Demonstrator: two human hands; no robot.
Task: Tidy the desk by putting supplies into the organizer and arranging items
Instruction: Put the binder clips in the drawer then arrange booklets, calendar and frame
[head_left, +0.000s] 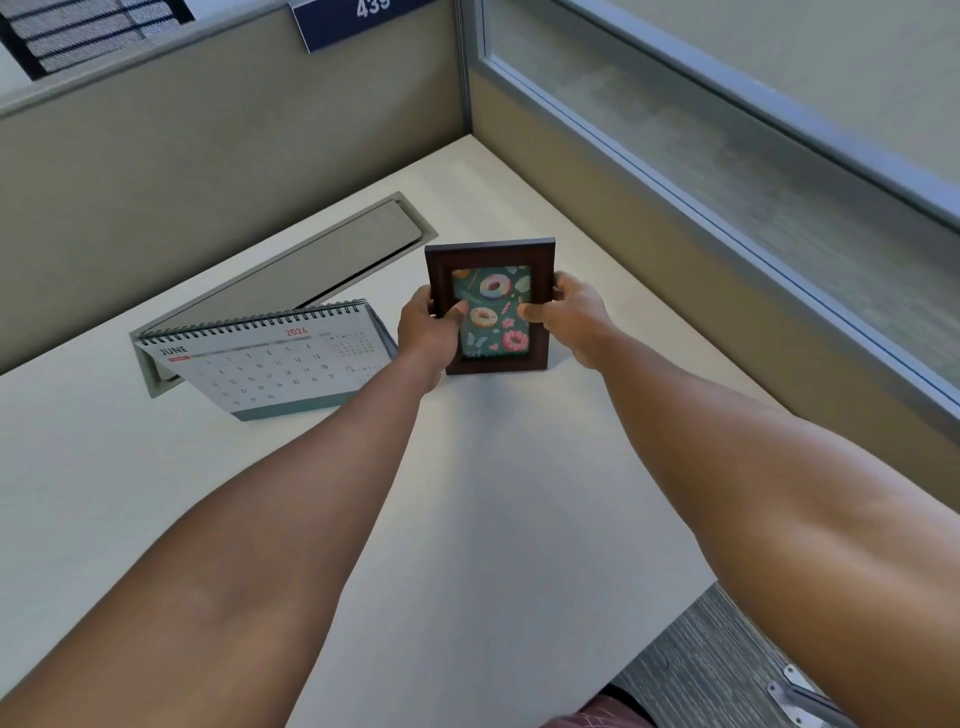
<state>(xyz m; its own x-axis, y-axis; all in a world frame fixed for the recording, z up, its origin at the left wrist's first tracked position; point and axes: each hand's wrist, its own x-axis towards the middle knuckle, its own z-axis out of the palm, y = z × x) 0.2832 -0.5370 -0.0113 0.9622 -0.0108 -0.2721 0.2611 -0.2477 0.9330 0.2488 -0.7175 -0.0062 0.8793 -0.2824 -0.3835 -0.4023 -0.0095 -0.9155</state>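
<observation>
A small dark brown picture frame (491, 254) with a doughnut print stands upright near the far right corner of the white desk (467, 493). My left hand (427, 327) grips its left edge, thumb lying on the glass. My right hand (569, 317) grips its right edge, thumb on the front too. The frame's bottom edge meets the desk. To its left a spiral-bound desk calendar (270, 358) showing June stands tilted, close to my left wrist.
A grey cable flap (322, 260) is set into the desk behind the calendar. Beige partition walls (208, 171) close the back and the right side, with a glass panel (753, 171) above on the right. Grey floor (696, 670) shows at the desk's right front edge.
</observation>
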